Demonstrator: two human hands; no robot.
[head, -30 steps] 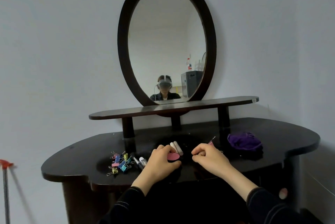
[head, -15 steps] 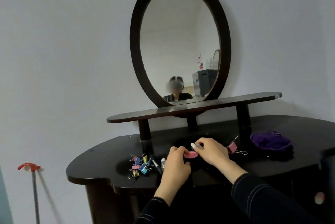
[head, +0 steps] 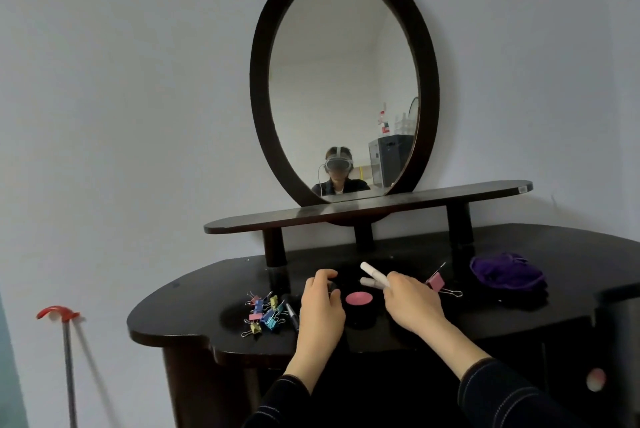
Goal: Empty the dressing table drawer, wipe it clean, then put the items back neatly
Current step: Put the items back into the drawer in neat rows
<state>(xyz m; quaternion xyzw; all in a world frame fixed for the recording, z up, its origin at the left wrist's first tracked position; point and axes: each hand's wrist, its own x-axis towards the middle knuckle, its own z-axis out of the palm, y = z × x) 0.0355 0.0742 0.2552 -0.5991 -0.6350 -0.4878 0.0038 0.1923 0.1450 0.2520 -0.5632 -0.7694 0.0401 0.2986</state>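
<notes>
At lower centre of the frame, my right hand (head: pixel 408 303) is gripping two pale tubes (head: pixel 374 273) by their near ends, fingers curled round them; the free ends are pointing toward the upper left. My left hand (head: pixel 320 303) is sitting just left of it over the tabletop (head: pixel 194 310), fingers curled. Something small and dark is showing at the fingertips, but I cannot tell whether it is being held.

Between the hands a round pink compact (head: pixel 359 298) is lying flat. Left of the left hand a pen (head: pixel 292 315) is lying, then a cluster of coloured binder clips (head: pixel 265 313). Right of the right hand one larger pink clip (head: pixel 435 282) is resting, and further right a purple cloth (head: pixel 505 272) is sitting bunched up.
</notes>
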